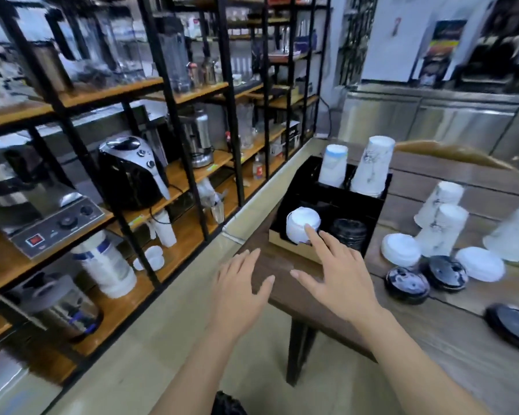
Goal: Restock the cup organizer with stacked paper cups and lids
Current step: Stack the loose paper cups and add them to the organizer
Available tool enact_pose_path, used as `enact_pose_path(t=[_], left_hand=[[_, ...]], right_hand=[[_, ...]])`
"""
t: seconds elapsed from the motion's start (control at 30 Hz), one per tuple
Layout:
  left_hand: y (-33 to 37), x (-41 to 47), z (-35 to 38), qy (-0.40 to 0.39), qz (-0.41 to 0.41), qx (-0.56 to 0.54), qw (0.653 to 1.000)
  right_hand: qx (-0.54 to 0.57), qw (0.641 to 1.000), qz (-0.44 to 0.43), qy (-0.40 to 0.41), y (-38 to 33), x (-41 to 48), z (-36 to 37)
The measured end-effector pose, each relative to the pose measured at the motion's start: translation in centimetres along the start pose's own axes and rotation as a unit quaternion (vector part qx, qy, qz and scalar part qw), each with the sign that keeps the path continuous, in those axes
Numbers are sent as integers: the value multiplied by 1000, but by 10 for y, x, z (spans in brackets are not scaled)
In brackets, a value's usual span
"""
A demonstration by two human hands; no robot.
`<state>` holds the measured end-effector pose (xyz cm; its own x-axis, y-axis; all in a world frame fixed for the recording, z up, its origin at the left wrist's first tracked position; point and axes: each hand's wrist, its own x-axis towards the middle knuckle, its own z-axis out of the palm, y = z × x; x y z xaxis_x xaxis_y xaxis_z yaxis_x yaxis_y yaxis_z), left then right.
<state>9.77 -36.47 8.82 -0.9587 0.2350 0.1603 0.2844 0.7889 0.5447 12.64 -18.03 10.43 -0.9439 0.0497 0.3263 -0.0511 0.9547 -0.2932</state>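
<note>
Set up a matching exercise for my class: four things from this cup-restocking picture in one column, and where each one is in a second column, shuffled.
Things
1. white lids
2. black lids
3. tall cup stack
4. right hand

Places
A. organizer's rear right slot
B. front left slot
C. fingertip on the white lids
D. front right slot

Pairs: 1-B, 2-D, 3-A, 4-C
</note>
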Motion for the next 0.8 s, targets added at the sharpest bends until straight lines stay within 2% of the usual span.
enact_pose_path(t=[0.17, 0.3, 0.6, 0.8], left_hand=[[65, 31, 40, -14, 74, 11, 997], [116, 54, 79, -53, 111, -20, 992], [214, 101, 174, -107, 119, -46, 986], [245, 123, 203, -112, 132, -46, 984]], right_hand=[[-23, 997, 73, 18, 72, -9, -31], [-30, 992, 120, 22, 138, -16, -44], [-32, 980, 194, -3, 270, -24, -53], [-27, 976, 215, -5, 319, -11, -51]])
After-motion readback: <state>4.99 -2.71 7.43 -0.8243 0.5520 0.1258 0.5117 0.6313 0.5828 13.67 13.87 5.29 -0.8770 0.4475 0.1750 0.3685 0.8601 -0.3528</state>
